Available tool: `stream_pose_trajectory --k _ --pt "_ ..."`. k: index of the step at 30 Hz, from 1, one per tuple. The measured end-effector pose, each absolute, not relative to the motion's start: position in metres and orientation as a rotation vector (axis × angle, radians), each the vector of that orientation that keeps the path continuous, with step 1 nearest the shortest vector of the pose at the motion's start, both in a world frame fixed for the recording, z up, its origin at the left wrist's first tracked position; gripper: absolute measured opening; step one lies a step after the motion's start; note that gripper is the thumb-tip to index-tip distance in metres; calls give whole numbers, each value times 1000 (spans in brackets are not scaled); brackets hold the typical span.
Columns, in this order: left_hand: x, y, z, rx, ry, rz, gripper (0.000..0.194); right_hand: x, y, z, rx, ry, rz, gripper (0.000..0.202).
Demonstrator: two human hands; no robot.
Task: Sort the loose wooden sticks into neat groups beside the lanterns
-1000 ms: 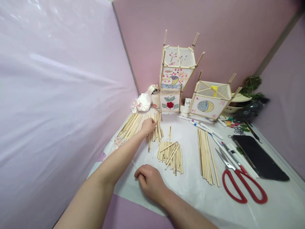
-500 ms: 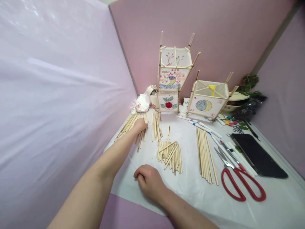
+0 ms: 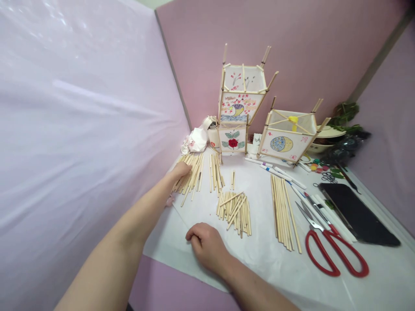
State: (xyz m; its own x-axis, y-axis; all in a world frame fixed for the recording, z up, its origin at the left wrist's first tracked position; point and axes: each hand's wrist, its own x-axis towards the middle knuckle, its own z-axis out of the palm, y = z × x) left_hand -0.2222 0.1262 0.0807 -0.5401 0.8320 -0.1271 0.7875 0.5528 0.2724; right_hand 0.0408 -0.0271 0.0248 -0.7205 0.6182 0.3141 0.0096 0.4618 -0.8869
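Observation:
My left hand (image 3: 182, 169) reaches to the far left of the table and lies on the left part of a fanned pile of thin wooden sticks (image 3: 195, 172); its fingers are too hidden to tell whether they grip any. My right hand (image 3: 205, 242) rests on the white table cover near the front edge, fingers curled in, with nothing visible in it. A narrower group of sticks (image 3: 214, 172) lies right of the pile. Shorter sticks (image 3: 238, 211) form a loose heap beyond my right hand, and two small ones (image 3: 232, 179) lie behind that heap.
Stick-framed paper lanterns (image 3: 241, 106) stand stacked at the back, another lantern (image 3: 285, 138) to their right. Long sticks (image 3: 283, 211), markers (image 3: 285, 175), red-handled scissors (image 3: 327, 248) and a black phone (image 3: 358, 214) lie on the right. A white jar (image 3: 213, 136) stands behind the pile.
My left hand has moved left across the stick pile, uncovering its right part. My right hand stays in place. The view has shifted slightly.

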Motion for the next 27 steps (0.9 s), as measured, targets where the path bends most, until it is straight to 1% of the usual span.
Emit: stream_pose_trajectory --k 3,5,7,10,15,20,24,27 --pt "-212 122 75 1541 2542 286 33 41 -28 24 -517 -2092 1263 26" --pt "-206 117 69 1708 2493 285 33 41 -28 25 -521 -2092 1266 26" --pt "-202 112 62 1861 2403 225 33 41 -28 25 -528 -2092 1268 26" --pt "-208 104 53 1982 2306 80 41 41 -28 25 -531 -2095 1270 26" --pt "-230 95 46 1973 2296 -112 58 40 -28 22 -516 -2087 1264 25" --pt "-245 90 45 1900 2346 -197 75 40 -29 22 -512 -2078 1268 25" --pt "-255 86 46 1876 2365 -254 79 41 -28 24 -510 -2077 1274 25" --pt "-262 86 48 1893 2365 -241 78 41 -28 25 -517 -2075 1277 25"
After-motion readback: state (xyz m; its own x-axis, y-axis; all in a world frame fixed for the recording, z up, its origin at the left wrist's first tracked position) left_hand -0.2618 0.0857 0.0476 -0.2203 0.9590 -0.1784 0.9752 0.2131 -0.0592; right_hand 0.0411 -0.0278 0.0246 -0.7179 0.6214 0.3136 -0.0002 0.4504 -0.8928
